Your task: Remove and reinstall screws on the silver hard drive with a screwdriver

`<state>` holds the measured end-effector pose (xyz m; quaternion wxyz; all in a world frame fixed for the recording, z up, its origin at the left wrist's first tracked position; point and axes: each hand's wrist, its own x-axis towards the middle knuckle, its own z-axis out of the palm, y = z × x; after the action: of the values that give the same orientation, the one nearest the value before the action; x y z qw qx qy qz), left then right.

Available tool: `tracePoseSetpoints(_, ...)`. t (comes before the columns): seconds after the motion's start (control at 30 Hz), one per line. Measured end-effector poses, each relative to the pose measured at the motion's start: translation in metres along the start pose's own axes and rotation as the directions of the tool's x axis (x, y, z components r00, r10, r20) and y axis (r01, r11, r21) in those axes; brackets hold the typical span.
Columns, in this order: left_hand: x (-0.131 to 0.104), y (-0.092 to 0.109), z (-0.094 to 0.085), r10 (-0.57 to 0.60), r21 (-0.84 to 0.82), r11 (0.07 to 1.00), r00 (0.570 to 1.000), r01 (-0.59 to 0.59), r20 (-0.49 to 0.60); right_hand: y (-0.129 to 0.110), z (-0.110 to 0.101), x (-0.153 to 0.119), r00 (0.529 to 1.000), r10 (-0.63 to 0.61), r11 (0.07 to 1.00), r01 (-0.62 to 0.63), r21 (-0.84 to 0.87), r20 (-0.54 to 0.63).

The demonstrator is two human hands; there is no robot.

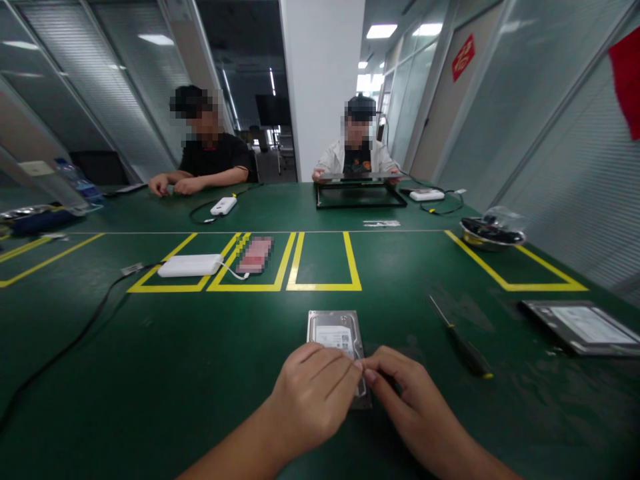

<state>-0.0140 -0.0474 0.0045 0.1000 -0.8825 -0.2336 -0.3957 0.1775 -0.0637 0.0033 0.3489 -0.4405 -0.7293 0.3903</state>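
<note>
A silver hard drive with a white label lies flat on the green table, straight in front of me. Over its near half is my left hand, fingers curled and closed, hiding part of the label. My right hand is at the drive's right edge, thumb and index finger pinched together. The fingertips of both hands meet there; whatever is between them is too small or hidden to make out. To the right lies a screwdriver with a black and yellow handle, apart from both hands.
A second hard drive lies at the right. Further back are a bowl of dark items, a white power bank cabled to a phone, and yellow tape outlines. Across the table sit two people, one holding a flat panel over a black frame.
</note>
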Motion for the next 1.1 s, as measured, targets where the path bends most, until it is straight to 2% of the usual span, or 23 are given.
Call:
tracePoseSetpoints(0.2,-0.008,-0.003,0.003,-0.135,-0.132,0.982,0.991,0.137,0.027,-0.004,-0.006,-0.001,0.996,-0.089,0.996,0.089,0.008,0.006)
tracePoseSetpoints(0.33,-0.008,0.001,0.002,-0.3,-0.288,0.906,0.95,0.311,0.081,0.001,-0.01,0.001,0.993,-0.122,0.99,0.122,-0.072,0.001)
tracePoseSetpoints(0.43,-0.006,0.004,0.0,-0.383,-0.377,0.84,0.919,0.39,0.097,0.005,-0.015,0.003,0.994,-0.108,0.981,0.111,-0.159,0.027)
tracePoseSetpoints(0.57,-0.004,0.006,-0.001,-0.41,-0.427,0.807,0.907,0.409,0.094,0.003,-0.025,0.004,0.989,-0.065,0.964,0.096,-0.247,0.131)
tracePoseSetpoints(0.67,-0.004,0.006,0.0,-0.413,-0.431,0.806,0.907,0.405,0.081,0.001,-0.029,0.003,0.962,0.059,0.931,0.043,-0.362,0.266)
tracePoseSetpoints(0.73,-0.005,0.006,0.0,-0.405,-0.435,0.808,0.911,0.397,0.079,0.002,-0.029,0.003,0.942,0.119,0.905,0.027,-0.424,0.313)
tracePoseSetpoints(0.9,-0.005,0.005,0.0,-0.367,-0.484,0.796,0.926,0.364,0.093,0.006,-0.024,0.004,0.937,0.133,0.876,0.041,-0.481,0.322)
tracePoseSetpoints(1.1,-0.005,0.004,0.002,-0.384,-0.501,0.776,0.917,0.383,0.106,0.007,-0.023,0.004,0.944,0.099,0.875,0.068,-0.479,0.314)
